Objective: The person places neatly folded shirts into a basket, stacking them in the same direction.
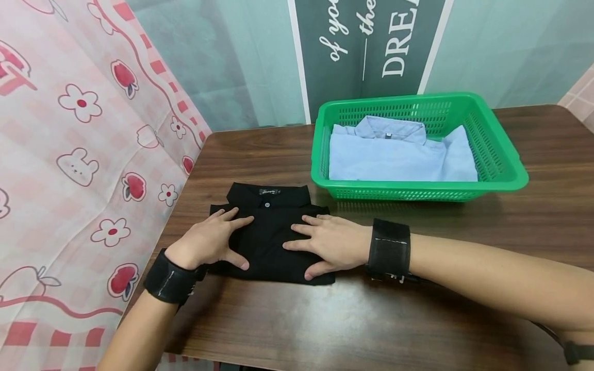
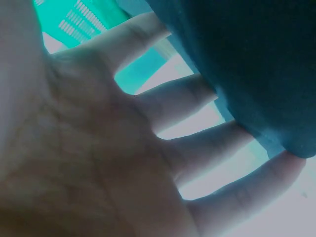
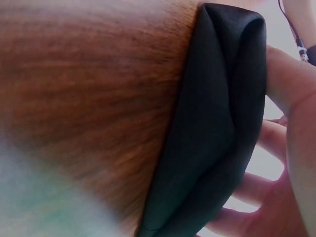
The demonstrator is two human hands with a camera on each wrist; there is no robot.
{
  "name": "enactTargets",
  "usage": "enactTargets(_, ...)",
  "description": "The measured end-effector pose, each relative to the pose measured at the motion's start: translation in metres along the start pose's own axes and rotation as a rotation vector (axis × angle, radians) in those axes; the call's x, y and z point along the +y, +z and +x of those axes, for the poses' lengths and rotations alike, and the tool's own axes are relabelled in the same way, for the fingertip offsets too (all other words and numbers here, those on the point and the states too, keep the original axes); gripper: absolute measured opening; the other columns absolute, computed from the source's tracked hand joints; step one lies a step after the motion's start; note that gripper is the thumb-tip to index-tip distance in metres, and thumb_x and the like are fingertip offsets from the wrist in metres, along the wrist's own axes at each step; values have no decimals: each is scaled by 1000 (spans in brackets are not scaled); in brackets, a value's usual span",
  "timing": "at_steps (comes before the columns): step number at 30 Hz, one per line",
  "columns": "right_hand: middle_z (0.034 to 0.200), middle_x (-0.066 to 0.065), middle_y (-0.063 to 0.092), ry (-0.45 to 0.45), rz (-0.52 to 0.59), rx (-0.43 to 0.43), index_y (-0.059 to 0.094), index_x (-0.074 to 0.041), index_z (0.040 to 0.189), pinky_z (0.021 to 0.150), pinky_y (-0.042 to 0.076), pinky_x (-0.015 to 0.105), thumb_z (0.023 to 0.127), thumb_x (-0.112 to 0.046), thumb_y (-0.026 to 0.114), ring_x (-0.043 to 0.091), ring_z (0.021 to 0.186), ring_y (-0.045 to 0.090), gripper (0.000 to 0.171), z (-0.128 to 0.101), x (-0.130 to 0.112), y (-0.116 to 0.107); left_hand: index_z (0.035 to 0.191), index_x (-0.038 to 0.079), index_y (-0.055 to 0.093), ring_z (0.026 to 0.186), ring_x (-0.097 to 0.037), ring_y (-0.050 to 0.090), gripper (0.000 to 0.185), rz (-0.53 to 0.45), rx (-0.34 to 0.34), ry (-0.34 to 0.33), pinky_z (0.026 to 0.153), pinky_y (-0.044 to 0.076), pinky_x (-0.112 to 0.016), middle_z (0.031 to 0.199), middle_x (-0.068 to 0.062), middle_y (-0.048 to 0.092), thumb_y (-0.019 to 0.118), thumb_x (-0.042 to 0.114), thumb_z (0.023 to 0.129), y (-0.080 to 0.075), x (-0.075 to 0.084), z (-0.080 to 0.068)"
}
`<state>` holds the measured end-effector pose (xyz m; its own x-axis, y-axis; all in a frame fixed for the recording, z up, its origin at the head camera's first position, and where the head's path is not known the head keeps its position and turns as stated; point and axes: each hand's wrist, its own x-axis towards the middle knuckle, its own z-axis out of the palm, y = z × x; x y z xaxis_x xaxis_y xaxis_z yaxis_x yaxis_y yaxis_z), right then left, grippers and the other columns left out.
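A black collared shirt (image 1: 271,247), folded into a neat rectangle, lies on the table with its collar (image 1: 269,196) toward the back and a small button below the label. My left hand (image 1: 211,239) rests on its left side, fingers spread and straight. On its right side my right hand (image 1: 331,242) lies with fingers spread, thumb near the front edge. The left wrist view shows the palm and the fingertips touching the dark cloth (image 2: 247,59). In the right wrist view, the shirt's folded side edge (image 3: 212,123) shows its layers, with the fingers over the top.
A green plastic basket (image 1: 417,190) stands at the back of the wooden table (image 1: 297,324), right of the shirt. Inside it lies a folded light blue shirt (image 1: 390,157). A pink patterned curtain (image 1: 83,170) hangs along the left edge, and a teal cloth (image 1: 223,62) hangs behind.
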<state>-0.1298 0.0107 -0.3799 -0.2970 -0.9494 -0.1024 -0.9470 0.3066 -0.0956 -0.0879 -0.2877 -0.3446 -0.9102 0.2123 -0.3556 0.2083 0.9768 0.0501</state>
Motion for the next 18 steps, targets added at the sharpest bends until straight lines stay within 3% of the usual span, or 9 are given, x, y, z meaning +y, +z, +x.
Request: enactTargets(18, 161, 18, 50, -26, 55, 42, 51, -25, 158, 115, 46, 61, 101, -61, 61, 48, 150, 45, 68, -24, 8, 7, 160, 22, 48, 152, -53, 37, 103, 101, -17, 7, 111, 45, -69, 166, -28, 38, 85, 68, 75, 6, 25, 4)
